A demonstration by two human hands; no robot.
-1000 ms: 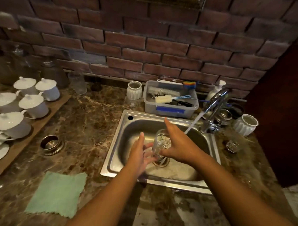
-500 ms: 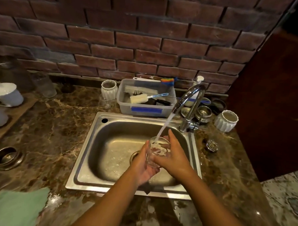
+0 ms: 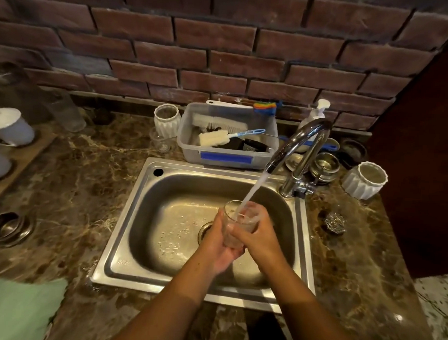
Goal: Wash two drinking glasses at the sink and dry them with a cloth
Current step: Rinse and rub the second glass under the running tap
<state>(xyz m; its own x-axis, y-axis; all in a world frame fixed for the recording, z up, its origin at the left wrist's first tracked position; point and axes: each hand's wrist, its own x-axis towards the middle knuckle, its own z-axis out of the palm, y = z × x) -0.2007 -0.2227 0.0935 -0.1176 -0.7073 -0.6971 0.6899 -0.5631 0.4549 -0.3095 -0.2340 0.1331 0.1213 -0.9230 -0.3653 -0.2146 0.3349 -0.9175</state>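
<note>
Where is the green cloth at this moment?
In the head view, the green cloth lies at the lower left on the marble counter, just left of the near left corner of the sink.

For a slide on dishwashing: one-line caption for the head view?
Left hand and right hand grip a drinking glass under the running tap over the sink; green cloth lies nearby.
</note>
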